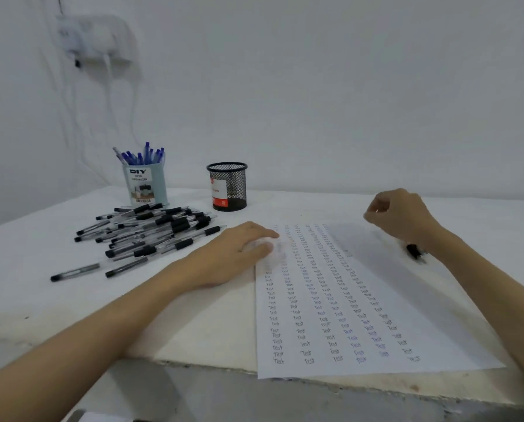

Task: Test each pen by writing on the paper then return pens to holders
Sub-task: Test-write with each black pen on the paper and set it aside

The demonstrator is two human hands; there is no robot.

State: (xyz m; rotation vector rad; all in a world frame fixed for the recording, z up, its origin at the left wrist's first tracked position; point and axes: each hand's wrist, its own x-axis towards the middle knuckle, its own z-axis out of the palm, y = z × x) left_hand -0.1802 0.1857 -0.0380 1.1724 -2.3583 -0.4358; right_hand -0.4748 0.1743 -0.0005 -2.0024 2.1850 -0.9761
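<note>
A white paper filled with columns of the word "Test" lies at the table's front edge. My left hand rests flat on its upper left corner. My right hand hovers over the paper's upper right with fingers curled round a black pen. Only the pen's blurred rear end shows below the wrist. A pile of several black pens lies to the left. Behind the pile, a light blue holder contains several blue pens. The black mesh holder to its right shows no pens.
The white table meets a white wall at the back. A wall socket with hanging cables is at the upper left. The table's front edge runs under the paper's bottom.
</note>
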